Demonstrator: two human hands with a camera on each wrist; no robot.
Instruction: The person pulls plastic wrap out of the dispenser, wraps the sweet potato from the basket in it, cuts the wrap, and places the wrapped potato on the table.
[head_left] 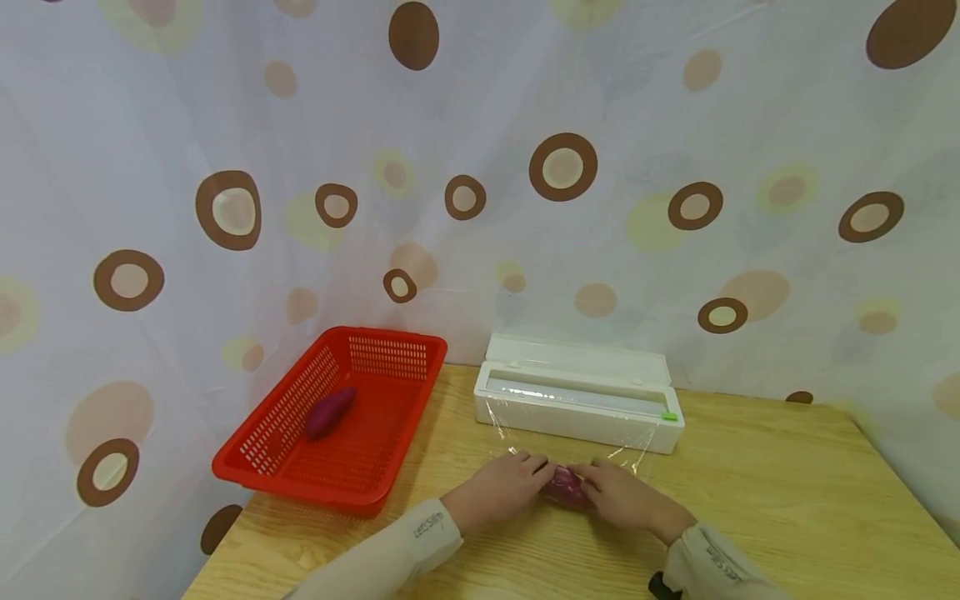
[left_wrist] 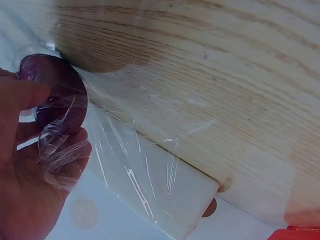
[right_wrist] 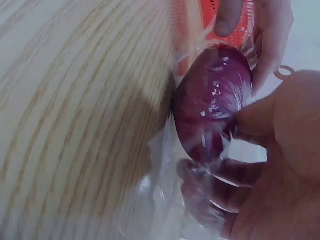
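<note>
Free way over the tabletop (head_left: 787, 492) rightward, but film (left_wrist: 142, 160) and white box (head_left: 573, 425) ahead, red basket (head_left: 378, 425) leftward.

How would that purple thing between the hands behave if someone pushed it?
The purple vegetable might roll, since its sides look rounded. Its surface is probably slick, given the shiny clear film over it. That film stretches towards the white box, so it could tug during a push.
</note>
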